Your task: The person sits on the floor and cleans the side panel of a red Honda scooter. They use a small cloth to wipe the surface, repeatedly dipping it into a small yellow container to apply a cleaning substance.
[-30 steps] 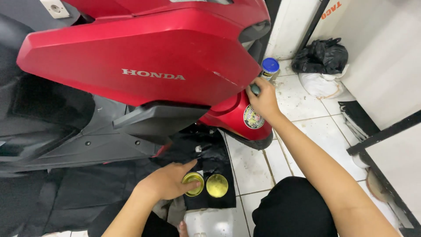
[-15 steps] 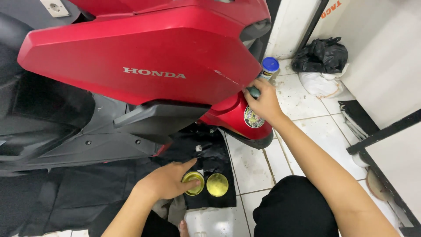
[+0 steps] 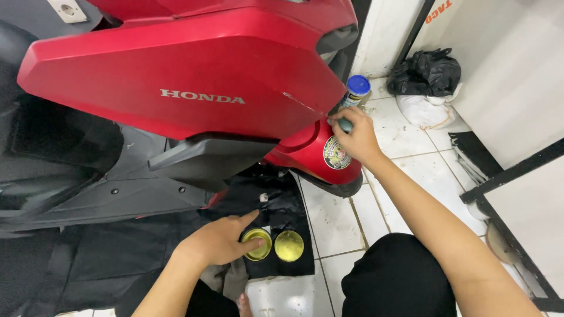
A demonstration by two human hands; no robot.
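Everything sits around the red scooter panel [image 3: 194,76]. The right hand [image 3: 355,138] is up at its lower corner, fingers pinched shut around a small dark applicator [image 3: 345,125] pressed to the paint. Below the panel, the left hand [image 3: 220,240] rests loosely on an open yellow tin [image 3: 257,243], its lid [image 3: 289,245] just beside it, on a black cloth [image 3: 282,202].

A crumpled black plastic bag [image 3: 427,71] sits atop a white cloth bundle [image 3: 424,109] on the white tiled floor [image 3: 411,147], right of a blue-capped spray can [image 3: 356,91].
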